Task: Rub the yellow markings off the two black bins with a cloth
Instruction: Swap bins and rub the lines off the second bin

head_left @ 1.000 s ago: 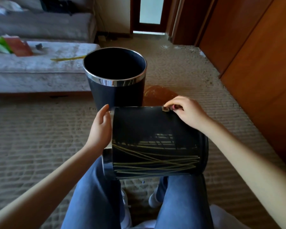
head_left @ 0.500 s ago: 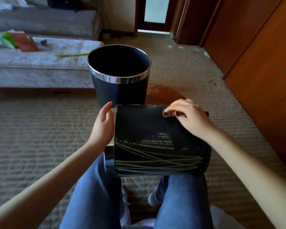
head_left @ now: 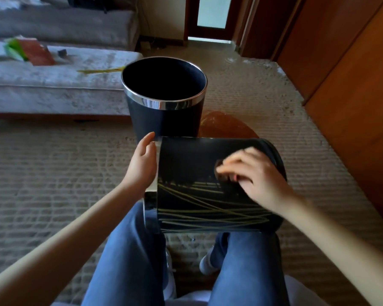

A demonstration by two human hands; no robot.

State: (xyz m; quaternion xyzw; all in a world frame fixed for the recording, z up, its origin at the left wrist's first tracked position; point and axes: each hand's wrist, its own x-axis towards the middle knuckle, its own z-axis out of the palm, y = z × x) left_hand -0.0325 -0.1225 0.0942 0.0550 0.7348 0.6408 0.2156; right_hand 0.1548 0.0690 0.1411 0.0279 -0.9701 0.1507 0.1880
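Observation:
A black bin (head_left: 192,164) lies on its side across my lap, its chrome rim to the left. Yellow lines (head_left: 208,212) cross the lower part of its wall. My left hand (head_left: 143,164) rests flat against the rim end, fingers straight. My right hand (head_left: 254,175) is blurred on the bin's upper wall and pinches a small dark cloth (head_left: 221,170) against it. The second black bin (head_left: 164,120) stands upright on the carpet just beyond, with a chrome band at its mouth.
An orange-brown bag or sheet (head_left: 226,125) lies on the carpet behind the lap bin. A grey sofa (head_left: 53,85) with papers and a yellow stick runs along the left. Wooden cabinet doors (head_left: 352,74) line the right.
My right hand has slid with the cloth from the bin's far top edge down toward me across the wall. My left hand and the bin have stayed put.

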